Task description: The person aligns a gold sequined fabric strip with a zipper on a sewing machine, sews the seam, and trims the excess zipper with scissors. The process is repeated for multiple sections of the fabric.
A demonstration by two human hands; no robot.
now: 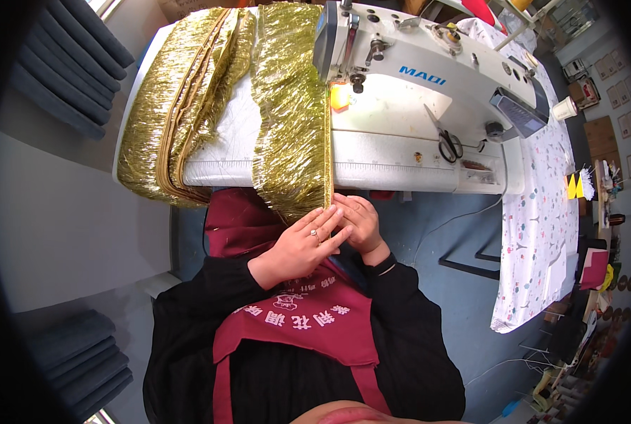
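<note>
A strip of gold tinsel fringe (287,113) runs from beside the sewing machine's needle area down over the table's front edge. Its narrow braided heading (328,155) lies along the right side. At its lower end my left hand (301,244), with a ring, has its fingertips pressed on the heading. My right hand (359,222) meets it from the other side, its fingers bent around the same edge. The two hands touch, and what is pinched between the fingers is partly hidden. The white sewing machine (428,67) stands beyond, its lamp lit.
A thick folded pile of gold fringe (167,106) covers the table's left end. Black-handled scissors (448,145) lie on the machine bed to the right. A patterned cloth (541,233) hangs over the right side, with a paper cup (564,109) near the machine's end.
</note>
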